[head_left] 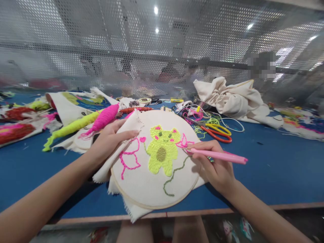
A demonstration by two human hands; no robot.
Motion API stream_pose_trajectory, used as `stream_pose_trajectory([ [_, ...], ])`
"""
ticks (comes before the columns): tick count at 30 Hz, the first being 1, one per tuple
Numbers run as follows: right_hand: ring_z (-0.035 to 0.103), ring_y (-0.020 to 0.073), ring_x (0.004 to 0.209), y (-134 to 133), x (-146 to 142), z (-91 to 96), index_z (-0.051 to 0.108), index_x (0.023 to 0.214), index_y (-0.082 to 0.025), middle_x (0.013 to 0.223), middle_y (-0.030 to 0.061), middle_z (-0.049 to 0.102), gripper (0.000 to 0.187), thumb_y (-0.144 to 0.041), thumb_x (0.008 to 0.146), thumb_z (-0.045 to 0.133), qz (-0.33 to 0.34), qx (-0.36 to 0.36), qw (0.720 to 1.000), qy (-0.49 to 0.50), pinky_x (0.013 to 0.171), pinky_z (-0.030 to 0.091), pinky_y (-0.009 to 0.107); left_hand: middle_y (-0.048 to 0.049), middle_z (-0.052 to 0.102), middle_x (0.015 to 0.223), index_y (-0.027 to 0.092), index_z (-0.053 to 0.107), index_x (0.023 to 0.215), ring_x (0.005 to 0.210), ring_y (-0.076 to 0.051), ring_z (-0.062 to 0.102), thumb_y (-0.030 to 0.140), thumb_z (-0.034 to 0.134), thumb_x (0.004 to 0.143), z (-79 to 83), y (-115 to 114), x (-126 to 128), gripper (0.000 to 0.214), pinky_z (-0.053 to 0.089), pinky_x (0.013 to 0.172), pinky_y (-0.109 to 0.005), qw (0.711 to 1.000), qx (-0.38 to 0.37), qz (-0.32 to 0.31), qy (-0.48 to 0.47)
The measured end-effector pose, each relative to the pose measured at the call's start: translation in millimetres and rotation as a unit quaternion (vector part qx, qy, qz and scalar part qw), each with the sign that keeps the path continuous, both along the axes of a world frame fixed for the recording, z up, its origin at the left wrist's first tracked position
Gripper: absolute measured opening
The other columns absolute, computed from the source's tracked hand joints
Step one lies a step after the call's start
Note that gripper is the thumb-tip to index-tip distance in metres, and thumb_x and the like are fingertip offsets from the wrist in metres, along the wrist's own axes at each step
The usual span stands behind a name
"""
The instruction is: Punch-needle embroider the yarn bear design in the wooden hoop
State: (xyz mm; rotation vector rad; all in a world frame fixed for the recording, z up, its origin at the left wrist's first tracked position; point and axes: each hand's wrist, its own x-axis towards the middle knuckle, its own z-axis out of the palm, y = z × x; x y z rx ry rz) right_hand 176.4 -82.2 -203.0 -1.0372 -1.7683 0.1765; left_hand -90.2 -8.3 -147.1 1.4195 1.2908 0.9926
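Note:
White cloth (144, 189) is stretched in a round embroidery hoop (159, 207), tilted towards me above the table's front edge. A yellow-green bear (164, 152) is stitched in its middle, with pink outlines on both sides and a dark green curved line below right. My left hand (111, 136) grips the hoop's upper left edge, thumb over a folded flap of cloth, its other fingers partly hidden. Pinched in my right hand (215, 167) is a pink punch needle (220, 155); its tip is at the pink stitches right of the bear, partly covered by the fingers.
Pink yarn (105, 118) and yellow yarn (73, 126) lie to the left. Orange-and-yellow-handled scissors (217, 132) rest beside tangled threads behind my right hand. Crumpled white cloth (227, 98) sits at the back right. A perforated metal screen (152, 50) stands behind the blue table (273, 168).

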Motion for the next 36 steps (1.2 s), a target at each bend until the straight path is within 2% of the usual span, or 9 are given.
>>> stream_pose_trajectory([
  [12,0.063,0.0153,0.090,0.2,0.3,4.4,0.059,0.093,-0.022,0.089,0.0020,0.062,0.009,-0.018,0.086,0.054,-0.009,0.018,1.000,-0.019,0.079,0.052,0.029,-0.0003,0.069,0.102,0.027,0.060,0.111,0.069,-0.014,0.065,0.034,0.072,0.065,-0.1,-1.4,-0.1,0.048,0.052,0.055,-0.020,1.000,0.012,-0.008,-0.021],
  [18,0.064,0.0166,0.086,1.4,-0.5,6.0,0.060,0.089,-0.022,0.086,0.0023,0.064,0.008,-0.019,0.083,0.057,-0.026,0.026,0.999,-0.005,0.072,0.053,0.029,-0.0039,0.068,0.106,0.023,0.056,0.117,0.075,-0.018,0.066,0.033,0.069,0.068,9.5,-8.1,2.5,0.052,0.053,0.061,-0.024,1.000,0.011,-0.017,-0.018],
  [24,0.064,0.0164,0.087,0.6,1.9,3.3,0.060,0.090,-0.024,0.086,0.0014,0.063,0.010,-0.017,0.083,0.057,-0.024,0.051,0.998,0.001,0.074,0.052,0.030,-0.0030,0.067,0.110,0.027,0.057,0.116,0.075,-0.019,0.066,0.034,0.069,0.066,10.0,-7.4,1.1,0.053,0.053,0.058,-0.024,1.000,0.014,-0.015,-0.006],
  [29,0.063,0.0166,0.087,1.2,1.7,4.3,0.061,0.089,-0.023,0.086,0.0017,0.063,0.009,-0.019,0.082,0.058,-0.032,0.047,0.998,0.008,0.074,0.052,0.030,-0.0039,0.066,0.110,0.023,0.056,0.118,0.077,-0.018,0.065,0.034,0.070,0.066,13.6,-9.4,2.6,0.055,0.053,0.061,-0.025,1.000,-0.002,-0.020,-0.008],
  [36,0.064,0.0175,0.089,1.6,0.3,6.5,0.063,0.089,-0.023,0.088,0.0024,0.066,0.008,-0.020,0.083,0.058,-0.013,0.036,0.999,-0.030,0.075,0.051,0.031,-0.0023,0.067,0.108,0.026,0.055,0.118,0.076,-0.017,0.065,0.033,0.066,0.070,8.0,-6.8,-0.1,0.050,0.052,0.061,-0.024,0.999,0.034,-0.035,-0.007],
])
